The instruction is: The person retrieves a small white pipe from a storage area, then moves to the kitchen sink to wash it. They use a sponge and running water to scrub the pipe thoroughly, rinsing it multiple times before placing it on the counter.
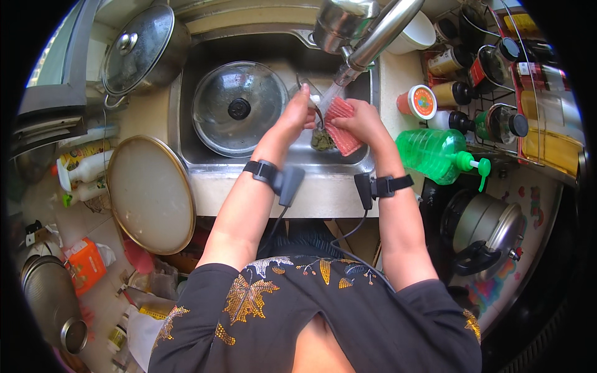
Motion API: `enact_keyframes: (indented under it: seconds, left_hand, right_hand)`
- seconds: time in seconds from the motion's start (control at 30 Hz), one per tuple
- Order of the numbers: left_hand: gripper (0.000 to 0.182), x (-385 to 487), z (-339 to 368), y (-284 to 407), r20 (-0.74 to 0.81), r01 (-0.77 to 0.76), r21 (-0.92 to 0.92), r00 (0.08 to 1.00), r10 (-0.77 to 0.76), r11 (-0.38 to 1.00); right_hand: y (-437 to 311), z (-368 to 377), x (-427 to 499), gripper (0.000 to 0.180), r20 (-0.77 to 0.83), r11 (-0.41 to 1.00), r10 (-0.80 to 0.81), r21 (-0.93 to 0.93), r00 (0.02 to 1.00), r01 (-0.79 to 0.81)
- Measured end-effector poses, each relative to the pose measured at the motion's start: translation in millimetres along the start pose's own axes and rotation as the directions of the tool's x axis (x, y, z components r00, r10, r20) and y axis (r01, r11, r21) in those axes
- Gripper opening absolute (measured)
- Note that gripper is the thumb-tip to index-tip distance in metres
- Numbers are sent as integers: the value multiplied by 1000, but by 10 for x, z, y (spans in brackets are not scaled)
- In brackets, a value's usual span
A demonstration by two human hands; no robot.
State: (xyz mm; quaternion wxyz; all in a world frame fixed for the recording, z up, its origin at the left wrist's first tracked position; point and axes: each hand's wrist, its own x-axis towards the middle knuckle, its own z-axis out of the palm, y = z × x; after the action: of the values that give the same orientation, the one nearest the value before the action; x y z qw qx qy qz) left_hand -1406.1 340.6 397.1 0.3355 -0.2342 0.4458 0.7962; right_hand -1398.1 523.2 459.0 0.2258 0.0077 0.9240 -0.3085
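My left hand (297,110) grips a thin, dark-edged kitchen utensil (319,116) above the sink; the fingers cover much of it, so its exact kind is unclear. A folded red-and-white cloth (341,133) is pinched in my right hand (364,121), close beside the utensil. Water runs from the metal faucet (368,44) down between both hands. Below them, a dark green clump (322,140), perhaps a scrubber, lies near the sink's front right. To the left, a glass pot lid (240,108) with a black knob rests in the steel sink (175,116).
A lidded steel pot (140,51) stands left of the sink, with a large round lid (151,196) leaning below. On the right are a green pump bottle (433,156), an orange tub (416,102), a white bowl (413,32) and a rack of condiment bottles (494,70). A pressure cooker (485,228) sits lower right.
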Motion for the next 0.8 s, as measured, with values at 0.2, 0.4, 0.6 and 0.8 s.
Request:
enact_keyframes:
  seconds: [0.2,0.4,0.6,0.8]
  left_hand:
    - [36,0,-34,-63,0,-32,5,999,32,999]
    - [35,62,26,-93,-21,-127,-17,992,127,992]
    - [34,195,83,-188,-112,-256,-12,961,253,967]
    - [35,228,-121,-187,57,-304,111,952,300,946]
  right_hand:
    - [-168,25,8,37,-218,977,-14,203,976,60]
    - [-202,75,45,30,-270,985,175,43,947,-169]
    - [-256,135,47,32,-310,996,83,56,947,-69]
    - [-194,142,84,36,-365,935,-13,326,931,141]
